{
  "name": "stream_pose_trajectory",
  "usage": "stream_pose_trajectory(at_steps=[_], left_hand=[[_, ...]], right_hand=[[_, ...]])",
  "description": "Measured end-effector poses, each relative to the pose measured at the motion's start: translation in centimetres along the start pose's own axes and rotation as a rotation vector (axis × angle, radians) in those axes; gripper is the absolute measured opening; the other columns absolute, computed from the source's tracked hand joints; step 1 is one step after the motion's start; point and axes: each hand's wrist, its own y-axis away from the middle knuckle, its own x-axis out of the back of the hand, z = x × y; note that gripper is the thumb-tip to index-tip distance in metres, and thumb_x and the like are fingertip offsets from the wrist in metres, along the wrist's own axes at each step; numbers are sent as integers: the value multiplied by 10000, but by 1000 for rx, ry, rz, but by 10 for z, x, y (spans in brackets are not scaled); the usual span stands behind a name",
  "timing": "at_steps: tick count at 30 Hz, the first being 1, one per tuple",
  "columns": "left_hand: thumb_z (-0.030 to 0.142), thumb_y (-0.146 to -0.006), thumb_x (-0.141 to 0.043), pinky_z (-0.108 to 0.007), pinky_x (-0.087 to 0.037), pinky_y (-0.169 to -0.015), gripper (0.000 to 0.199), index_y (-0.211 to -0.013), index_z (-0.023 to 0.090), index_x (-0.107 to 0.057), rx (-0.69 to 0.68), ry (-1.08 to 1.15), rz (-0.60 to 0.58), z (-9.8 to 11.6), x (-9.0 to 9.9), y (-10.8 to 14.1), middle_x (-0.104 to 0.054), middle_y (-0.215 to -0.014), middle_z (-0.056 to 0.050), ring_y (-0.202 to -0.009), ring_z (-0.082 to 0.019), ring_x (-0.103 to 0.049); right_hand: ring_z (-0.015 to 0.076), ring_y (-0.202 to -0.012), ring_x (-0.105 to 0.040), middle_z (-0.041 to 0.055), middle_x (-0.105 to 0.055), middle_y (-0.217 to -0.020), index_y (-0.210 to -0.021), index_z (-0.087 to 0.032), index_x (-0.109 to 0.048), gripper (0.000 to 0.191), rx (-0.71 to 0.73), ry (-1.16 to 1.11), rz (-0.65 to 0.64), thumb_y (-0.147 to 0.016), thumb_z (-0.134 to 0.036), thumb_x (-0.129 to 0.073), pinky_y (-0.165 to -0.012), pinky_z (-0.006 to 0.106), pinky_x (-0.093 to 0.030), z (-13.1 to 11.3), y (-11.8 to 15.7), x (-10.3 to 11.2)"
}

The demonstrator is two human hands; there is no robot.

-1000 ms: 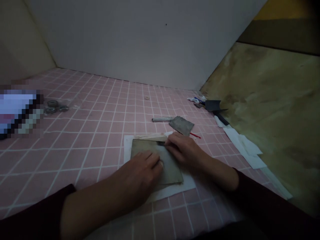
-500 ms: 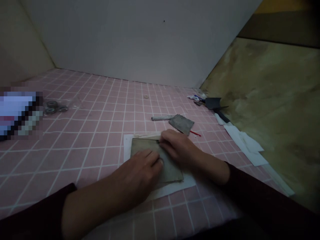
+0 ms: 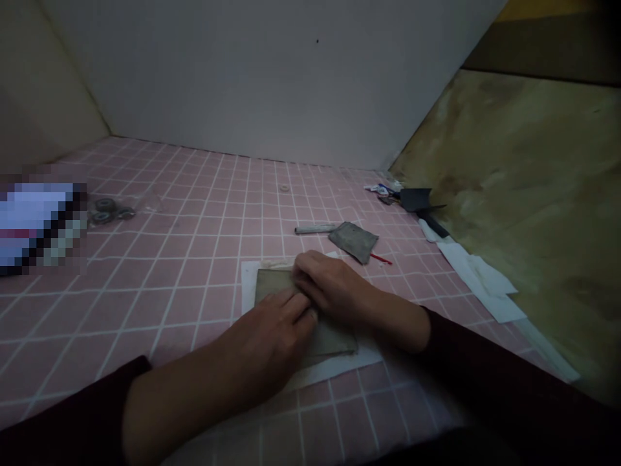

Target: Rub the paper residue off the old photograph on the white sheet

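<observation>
A flat grey-green square piece (image 3: pixel 272 282), perhaps a slab or a folded cloth, lies on a white sheet of paper (image 3: pixel 248 285). My left hand (image 3: pixel 279 330) rests on its middle with bent fingers held together; whatever is beneath the fingertips is hidden. Close by, my right hand (image 3: pixel 327 285) is closed in a pinch near the piece's far edge, almost touching the left fingers. What the right fingers hold, if anything, cannot be made out. Beyond the hands lies a smaller grey square piece (image 3: pixel 354 241), beside a pale tube-shaped stick (image 3: pixel 314 229).
A thin red stick (image 3: pixel 381 259) pokes out by the small grey piece. At the right wall are a dark scoop-like tool (image 3: pixel 416 200) and white papers (image 3: pixel 480 278). Several tape-like rolls (image 3: pixel 105 206) and a blurred-out screen (image 3: pixel 32 220) sit at left. Pink checked cloth (image 3: pixel 194 226) covers the surface.
My right hand has moved left along the far edge of the grey-green piece, closer to the left fingers. My left hand stays nearly in place.
</observation>
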Motion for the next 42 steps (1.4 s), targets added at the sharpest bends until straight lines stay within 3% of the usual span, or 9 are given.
stream_pose_trajectory(at_steps=[7,14,20,24,26,31,38,42], left_hand=[[93,-914,-369,-379,-454,-757,197,-969,139,-552,-27,-10,-19,-2,-3,-1,-523,-935,-68,-820,-195,-447],[99,-918,-394,-364,-453,-756,160,-897,146,-545,-24,-9,81,-2,-5,-1,-521,-919,-64,-811,-187,-449],[91,-913,-364,-361,-454,-765,185,-926,146,-540,-28,-33,-12,-2,0,-2,-533,-933,-64,-817,-191,-457],[96,-911,-380,-352,-459,-785,168,-881,145,-538,-44,-71,46,-2,-3,0,-529,-913,-66,-799,-183,-465],[105,-896,-426,-354,-452,-862,125,-898,134,-548,-43,-67,49,-2,-3,1,-536,-963,-83,-883,-195,-484],[103,-857,-487,-340,-468,-779,88,-898,128,-561,-74,-80,-7,-2,3,1,-543,-926,-79,-812,-190,-466],[126,-869,-470,-364,-473,-848,103,-917,129,-561,-52,-99,7,-1,3,1,-552,-935,-85,-874,-201,-488],[139,-883,-476,-355,-486,-792,78,-893,146,-553,-56,-72,-8,-1,6,1,-552,-925,-77,-821,-188,-488]], right_hand=[[163,-749,-496,33,-535,-798,-816,-188,-463,96,-26,20,17,-877,-114,-471,-695,288,-380,12,15,9],[153,-747,-487,33,-532,-843,-810,-196,-458,123,17,-20,9,-920,-144,-439,-681,274,-384,-2,-3,-3],[163,-755,-507,29,-540,-800,-828,-188,-481,101,-18,-12,50,-887,-106,-483,-704,291,-397,13,18,8],[169,-766,-518,43,-536,-837,-821,-189,-484,125,15,0,-11,-921,-132,-435,-706,306,-404,3,3,2],[161,-737,-518,36,-539,-829,-813,-198,-473,128,32,-29,-11,-920,-137,-437,-674,297,-404,0,-3,-1],[167,-642,-516,19,-550,-738,-801,-222,-471,106,27,-8,19,-888,-168,-501,-573,298,-384,17,7,3],[195,-723,-547,53,-569,-829,-817,-232,-483,122,59,-9,7,-908,-154,-462,-647,347,-423,9,-4,-3],[194,-718,-557,66,-591,-809,-827,-252,-503,126,27,-20,-8,-922,-174,-473,-643,352,-430,17,9,3]])
